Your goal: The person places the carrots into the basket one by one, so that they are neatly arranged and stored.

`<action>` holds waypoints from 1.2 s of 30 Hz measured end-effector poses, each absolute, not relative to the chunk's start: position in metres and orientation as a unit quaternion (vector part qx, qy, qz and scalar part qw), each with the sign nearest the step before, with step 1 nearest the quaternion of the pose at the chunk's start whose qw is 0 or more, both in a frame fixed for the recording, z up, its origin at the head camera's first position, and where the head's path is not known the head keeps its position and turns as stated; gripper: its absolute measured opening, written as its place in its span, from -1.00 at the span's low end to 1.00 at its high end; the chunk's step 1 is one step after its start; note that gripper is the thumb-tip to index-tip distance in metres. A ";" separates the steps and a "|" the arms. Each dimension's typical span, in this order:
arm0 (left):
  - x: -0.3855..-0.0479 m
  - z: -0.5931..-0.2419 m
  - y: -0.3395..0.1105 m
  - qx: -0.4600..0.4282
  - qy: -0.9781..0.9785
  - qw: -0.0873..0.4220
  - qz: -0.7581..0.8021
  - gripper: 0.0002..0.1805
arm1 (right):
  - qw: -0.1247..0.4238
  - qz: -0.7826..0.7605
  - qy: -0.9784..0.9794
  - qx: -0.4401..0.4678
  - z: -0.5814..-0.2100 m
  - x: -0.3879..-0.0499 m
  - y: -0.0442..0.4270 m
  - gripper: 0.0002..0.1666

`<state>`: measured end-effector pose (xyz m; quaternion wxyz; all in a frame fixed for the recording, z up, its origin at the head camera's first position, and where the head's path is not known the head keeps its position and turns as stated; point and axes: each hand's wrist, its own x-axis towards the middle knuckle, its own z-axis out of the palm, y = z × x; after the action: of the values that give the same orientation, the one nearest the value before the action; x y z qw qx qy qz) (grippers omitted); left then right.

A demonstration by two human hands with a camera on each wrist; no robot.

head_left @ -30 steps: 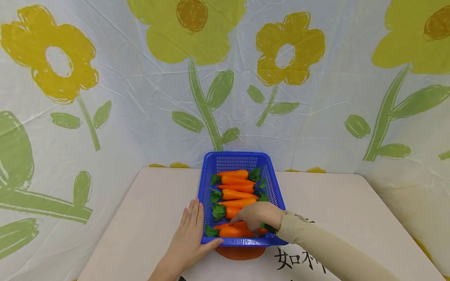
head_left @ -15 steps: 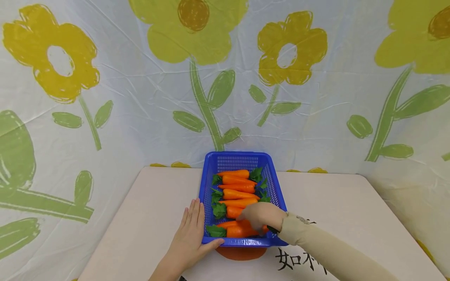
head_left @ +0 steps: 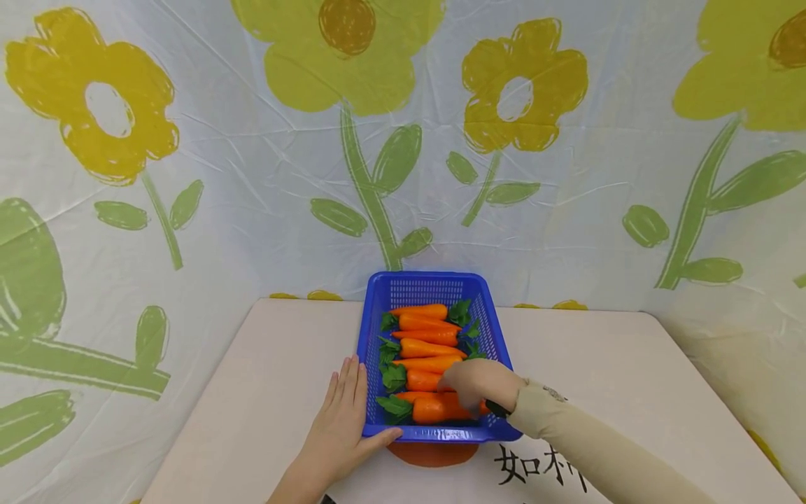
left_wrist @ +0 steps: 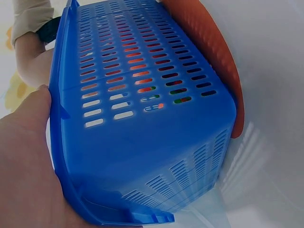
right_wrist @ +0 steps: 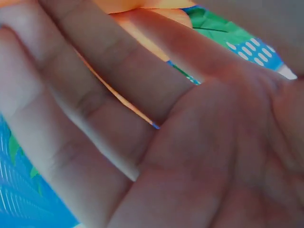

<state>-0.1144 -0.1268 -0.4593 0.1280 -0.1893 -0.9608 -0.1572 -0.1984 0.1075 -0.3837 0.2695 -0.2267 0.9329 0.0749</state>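
Note:
Several orange carrots with green leafy tops lie crosswise in a blue plastic basket (head_left: 441,435). My left hand (head_left: 336,420) rests along the basket's left side, fingers straight, with the thumb on the front rim. In the left wrist view, that hand (left_wrist: 21,161) touches the rim of the slotted basket (left_wrist: 142,152). My right hand (head_left: 483,385) reaches into the front of the basket and holds the nearest carrot (head_left: 431,409) by its right part; the fingertips are hidden in the head view. In the right wrist view, orange shows beyond the fingers (right_wrist: 128,71).
The basket stands on a pale table (head_left: 283,350) with black written characters (head_left: 516,465) and an orange-brown round patch (head_left: 434,455) at the basket's front. A white cloth with printed flowers (head_left: 525,87) hangs behind and at both sides.
My right hand has moved to the right inside the basket, and the front carrot with its leaves has shifted right with it. The left hand has stayed at the basket's side.

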 end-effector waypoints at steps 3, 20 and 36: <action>-0.114 -0.460 -0.127 -0.190 -0.960 0.132 -0.155 0.23 | 0.274 0.051 0.933 -0.229 -0.382 -0.197 0.106 -0.16; -0.114 -0.460 -0.127 -0.190 -0.961 0.131 -0.150 0.22 | 0.201 0.067 0.942 -0.259 -0.400 -0.193 0.087 -0.59; -0.116 -0.459 -0.127 -0.190 -0.961 0.123 -0.158 0.21 | 0.200 0.008 0.949 -0.242 -0.396 -0.200 0.097 -0.63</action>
<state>-0.1156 -0.1270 -0.4594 0.1226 -0.1896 -0.9613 -0.1579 -0.1999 0.0975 -0.3964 0.2003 -0.2420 0.9494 0.0077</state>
